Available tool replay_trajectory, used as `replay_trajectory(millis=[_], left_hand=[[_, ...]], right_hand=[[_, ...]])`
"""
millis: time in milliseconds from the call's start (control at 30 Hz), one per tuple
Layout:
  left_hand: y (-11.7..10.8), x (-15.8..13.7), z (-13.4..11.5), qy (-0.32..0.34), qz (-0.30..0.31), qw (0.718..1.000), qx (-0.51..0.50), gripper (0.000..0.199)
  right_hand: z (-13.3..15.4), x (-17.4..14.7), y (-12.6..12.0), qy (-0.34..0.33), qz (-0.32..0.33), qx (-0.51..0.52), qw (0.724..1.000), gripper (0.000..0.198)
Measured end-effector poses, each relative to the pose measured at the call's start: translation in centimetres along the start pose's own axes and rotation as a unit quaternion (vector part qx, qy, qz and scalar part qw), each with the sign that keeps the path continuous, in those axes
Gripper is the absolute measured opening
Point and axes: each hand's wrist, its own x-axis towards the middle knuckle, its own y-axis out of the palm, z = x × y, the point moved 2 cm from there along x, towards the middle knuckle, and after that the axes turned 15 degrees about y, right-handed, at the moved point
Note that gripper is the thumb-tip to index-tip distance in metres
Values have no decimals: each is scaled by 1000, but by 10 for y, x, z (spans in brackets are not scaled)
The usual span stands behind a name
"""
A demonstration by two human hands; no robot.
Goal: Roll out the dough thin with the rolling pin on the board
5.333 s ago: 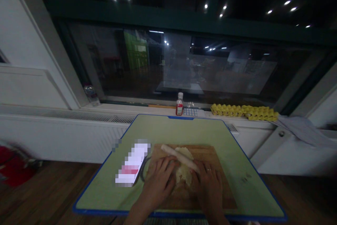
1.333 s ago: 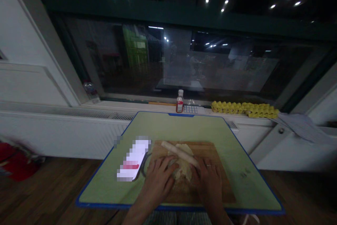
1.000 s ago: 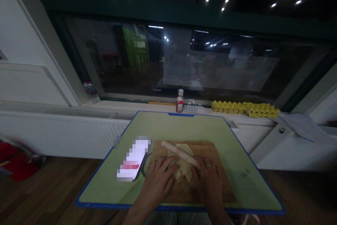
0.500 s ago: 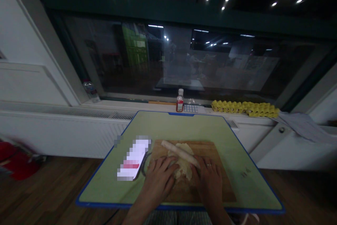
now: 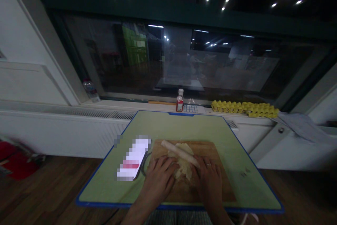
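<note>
Head view: phone [image 5: 134,158] beside board [image 5: 207,147]; dough [image 5: 185,169] under rolling pin [image 5: 180,152].

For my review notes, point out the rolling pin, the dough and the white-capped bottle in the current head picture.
Rolling pin [image 5: 180,152]: head view, middle of its exposed length.
Dough [image 5: 185,169]: head view, the part nearer the wearer than the rolling pin.
White-capped bottle [image 5: 179,105]: head view, on its label.

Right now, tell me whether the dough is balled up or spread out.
Spread out: the dough shows as a flat, ragged-edged sheet on the wooden board, the rolling pin lying across it.
</note>
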Motion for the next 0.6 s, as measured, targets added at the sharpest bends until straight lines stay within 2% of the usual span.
replay_trajectory(millis=[600], left_hand=[[-1, -4, -2, 14, -6, 1000, -5, 49]], right_hand=[[0, 0, -1, -5, -5, 6, 1000, 28]])
